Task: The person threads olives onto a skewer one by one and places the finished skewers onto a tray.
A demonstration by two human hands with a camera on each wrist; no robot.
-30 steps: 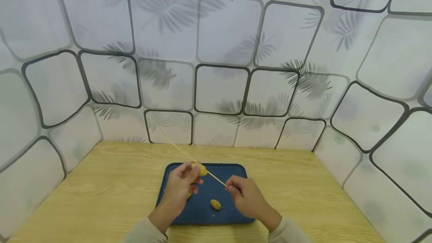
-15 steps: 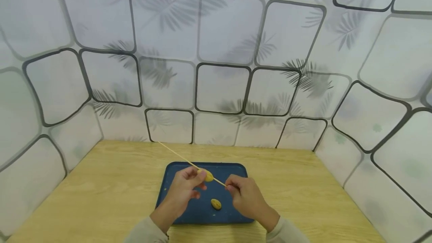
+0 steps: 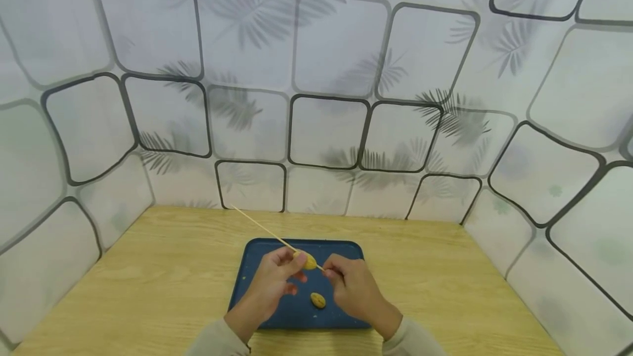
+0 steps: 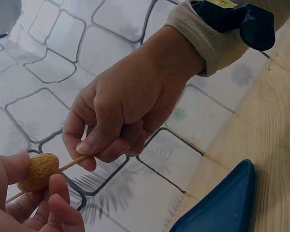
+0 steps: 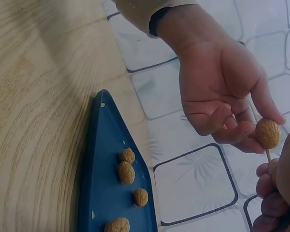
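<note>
My left hand pinches a wrinkled yellow-brown oval ball between thumb and fingers. A thin wooden skewer runs through the ball, its long free end pointing to the back left. Close to the ball, my right hand grips the short end of the skewer, as the left wrist view also shows. Both hands are above a dark blue tray. On it lies another such oval ball; the right wrist view shows several, among them one oval ball lying close against another.
The tray sits on a light wood-grain table. Small pale crumbs are scattered on the tray. A patterned white wall covering closes off the back and both sides of the table.
The left hand has slid the ball along the skewer toward the right hand, so the stretch of skewer between them is much shorter. The right hand has shifted slightly left.
</note>
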